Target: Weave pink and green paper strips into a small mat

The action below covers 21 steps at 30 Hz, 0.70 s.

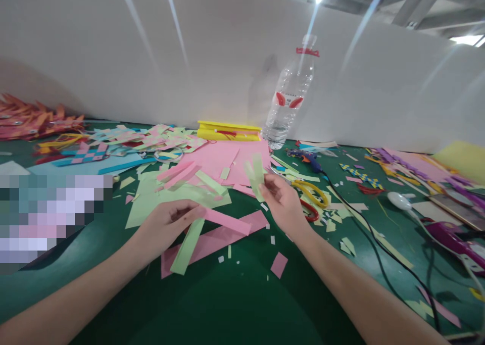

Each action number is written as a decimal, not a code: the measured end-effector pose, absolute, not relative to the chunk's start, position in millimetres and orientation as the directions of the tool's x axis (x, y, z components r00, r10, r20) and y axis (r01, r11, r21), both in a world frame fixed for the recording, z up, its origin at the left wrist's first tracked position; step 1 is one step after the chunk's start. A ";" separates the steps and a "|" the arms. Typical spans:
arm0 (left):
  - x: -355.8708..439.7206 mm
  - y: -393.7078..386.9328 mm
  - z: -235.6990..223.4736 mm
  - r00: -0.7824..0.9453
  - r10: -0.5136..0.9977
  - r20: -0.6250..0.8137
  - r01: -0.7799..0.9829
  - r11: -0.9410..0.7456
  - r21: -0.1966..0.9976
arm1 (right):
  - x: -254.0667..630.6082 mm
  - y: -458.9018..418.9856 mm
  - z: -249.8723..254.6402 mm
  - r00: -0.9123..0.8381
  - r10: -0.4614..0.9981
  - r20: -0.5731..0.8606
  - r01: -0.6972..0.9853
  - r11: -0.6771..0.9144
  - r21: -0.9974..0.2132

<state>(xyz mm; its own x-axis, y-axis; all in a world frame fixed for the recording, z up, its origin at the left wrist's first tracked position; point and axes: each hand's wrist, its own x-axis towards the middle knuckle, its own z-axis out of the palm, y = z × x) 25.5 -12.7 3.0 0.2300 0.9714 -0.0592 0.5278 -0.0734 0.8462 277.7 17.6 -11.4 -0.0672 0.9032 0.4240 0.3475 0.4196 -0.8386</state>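
Green table point(242, 304) below, I see left hand point(168, 223) and right hand point(283, 201) pinching paper strips point(227, 221) that a loosened grip could drop

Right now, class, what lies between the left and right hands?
In the head view, a pink strip held in the left hand points into the gap toward the right hand; a corner of the light green sheet and green table show there too.

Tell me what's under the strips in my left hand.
Under those strips lies a longer pink strip on the green tabletop. Whatever the strips and left hand cover can't be seen.
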 end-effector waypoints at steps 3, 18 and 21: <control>26.5 -13.3 5.2 0.223 0.973 -0.057 0.540 -0.075 0.839 | 277.2 19.9 -10.5 -0.014 0.937 0.350 0.249 0.342 -0.906; 22.9 -12.6 1.9 0.234 0.968 -0.087 0.441 -0.026 0.897 | 275.6 18.9 -5.0 -0.063 0.995 0.074 -0.322 0.050 -0.945; 24.1 -14.4 2.0 0.244 0.964 -0.105 0.404 -0.003 0.915 | 273.9 16.0 -2.0 -0.127 0.991 0.040 -0.392 -0.013 -0.920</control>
